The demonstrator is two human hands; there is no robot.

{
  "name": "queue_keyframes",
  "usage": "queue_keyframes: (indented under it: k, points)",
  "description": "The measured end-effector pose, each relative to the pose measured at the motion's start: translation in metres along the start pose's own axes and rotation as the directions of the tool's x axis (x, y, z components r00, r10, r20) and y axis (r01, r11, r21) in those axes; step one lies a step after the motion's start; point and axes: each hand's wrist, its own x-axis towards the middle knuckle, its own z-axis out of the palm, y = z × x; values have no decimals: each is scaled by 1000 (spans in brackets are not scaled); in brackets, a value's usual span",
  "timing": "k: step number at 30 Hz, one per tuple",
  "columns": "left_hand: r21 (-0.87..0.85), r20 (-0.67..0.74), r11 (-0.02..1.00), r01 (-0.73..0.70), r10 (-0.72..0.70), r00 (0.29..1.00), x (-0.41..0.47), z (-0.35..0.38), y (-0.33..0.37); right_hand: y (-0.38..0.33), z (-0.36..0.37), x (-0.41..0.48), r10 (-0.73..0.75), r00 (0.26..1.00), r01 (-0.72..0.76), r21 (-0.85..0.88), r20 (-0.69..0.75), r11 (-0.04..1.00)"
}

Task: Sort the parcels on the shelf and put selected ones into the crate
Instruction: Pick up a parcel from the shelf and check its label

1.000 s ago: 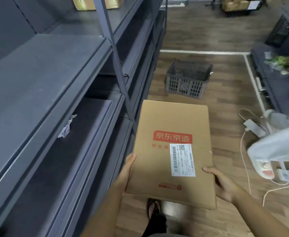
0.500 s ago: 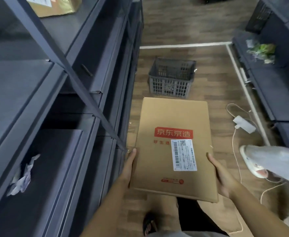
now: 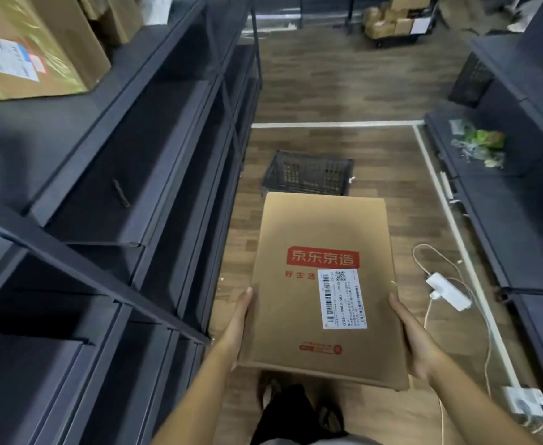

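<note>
In the head view, the left hand point(image 3: 238, 320) grips the left edge and the right hand point(image 3: 415, 343) the right edge of a flat cardboard box point(image 3: 308, 239) held over the floor point(image 3: 379, 149), the crate point(image 3: 308, 173) standing beyond its far edge beside the shelf point(image 3: 173, 175).

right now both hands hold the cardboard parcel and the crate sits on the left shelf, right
No: the head view shows the crate on the floor ahead, beyond the parcel. The left hand and right hand do hold it.

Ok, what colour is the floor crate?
The crate is dark grey with slotted walls, seen in the head view.
</note>
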Motion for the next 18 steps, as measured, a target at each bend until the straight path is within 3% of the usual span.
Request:
queue_keyframes:
  k: [5, 13, 18]
  points:
    - [-27, 30, 999, -29, 29, 999, 50, 2, 28, -40, 9, 47, -9, 1000, 9, -7, -13, 1000]
    - [-178, 23, 983, 42, -38, 999, 133, -11, 120, -129, 60, 147, 29, 999, -28, -40, 14, 999]
    - [-234, -72, 971, -55, 39, 997, 180, -28, 167, -177, 93, 193, 38, 998, -34, -85, 40, 996]
